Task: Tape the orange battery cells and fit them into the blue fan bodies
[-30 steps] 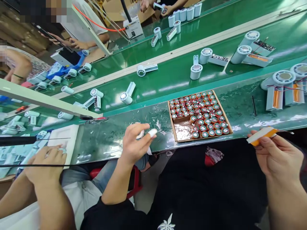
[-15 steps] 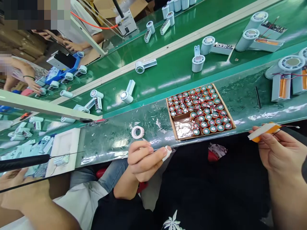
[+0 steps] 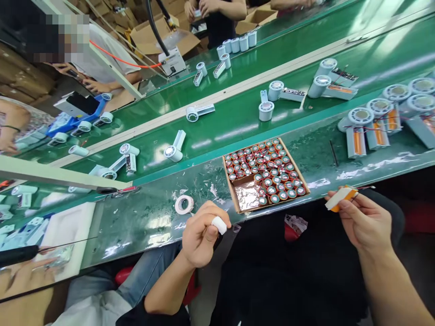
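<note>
My left hand pinches a small white piece between thumb and finger, just past the table's near edge. In my right hand is an orange battery with a white strip on it and a thin wire trailing to the right. Between the hands, on the table, lies a shallow cardboard box holding several orange-wrapped cells with red and black wires; its near left part shows bare bottom. A roll of white tape rests beside my left hand.
Light-blue fan units with orange batteries stand at the right, near a black stick. More fan parts lie on the green conveyor. A co-worker's hand is at the lower left by a white foam board.
The view has shifted. My left hand has turned, so the white piece now shows more fully. My right hand still holds the battery and has come a little closer to my left.
</note>
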A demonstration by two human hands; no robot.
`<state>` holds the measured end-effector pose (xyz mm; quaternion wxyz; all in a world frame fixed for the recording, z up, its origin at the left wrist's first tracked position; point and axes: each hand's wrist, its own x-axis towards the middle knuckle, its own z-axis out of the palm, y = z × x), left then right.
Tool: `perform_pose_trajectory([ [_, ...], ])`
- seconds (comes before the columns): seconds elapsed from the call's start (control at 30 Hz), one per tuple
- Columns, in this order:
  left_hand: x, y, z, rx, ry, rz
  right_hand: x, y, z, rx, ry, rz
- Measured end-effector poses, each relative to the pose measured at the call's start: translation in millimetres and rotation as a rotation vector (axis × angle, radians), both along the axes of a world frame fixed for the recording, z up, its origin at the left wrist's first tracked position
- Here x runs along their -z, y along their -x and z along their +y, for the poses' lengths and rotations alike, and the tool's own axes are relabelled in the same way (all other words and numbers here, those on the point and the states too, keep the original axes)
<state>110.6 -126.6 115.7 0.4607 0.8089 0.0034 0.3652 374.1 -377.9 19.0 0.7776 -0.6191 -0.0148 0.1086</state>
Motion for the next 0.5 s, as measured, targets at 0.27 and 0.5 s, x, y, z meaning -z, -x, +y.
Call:
perform_pose_trajectory([
  [0.27,13.7,-47.7,-54.8,0.553,1.204,0.015,-75.2,66.7,7.9,-0.908,-0.33,0.071],
  [0.5,9.4,-59.5,-71.7,0.501,1.335,0.094,-87.4,94.1,37.7,-1.182,-0.362,-0.017],
])
